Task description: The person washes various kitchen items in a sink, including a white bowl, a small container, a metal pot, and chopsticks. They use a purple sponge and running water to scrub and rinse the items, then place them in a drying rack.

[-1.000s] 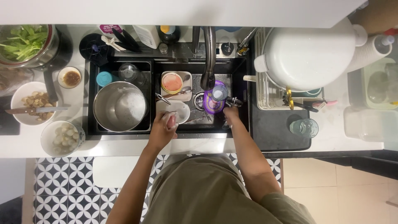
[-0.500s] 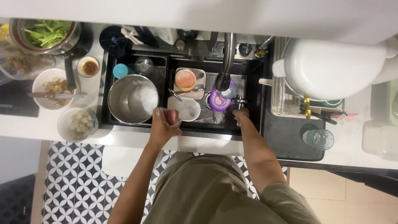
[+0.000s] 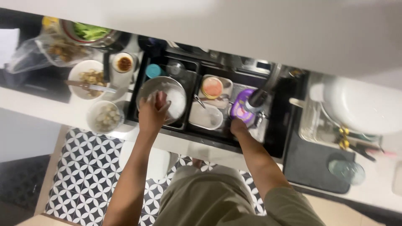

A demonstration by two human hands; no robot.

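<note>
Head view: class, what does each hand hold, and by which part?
Left hand grips the steel pot at its near rim. Right hand touches the purple item; hold unclear.

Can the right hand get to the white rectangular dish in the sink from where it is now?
Probably yes. The right hand sits by the purple cup under the faucet, and the white rectangular dish lies just beside it in the sink, top open, nothing between them. The left hand is over the steel pot.

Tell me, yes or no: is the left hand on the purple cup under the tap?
No, the left hand rests on the steel pot; the right hand is by the purple cup.
</note>
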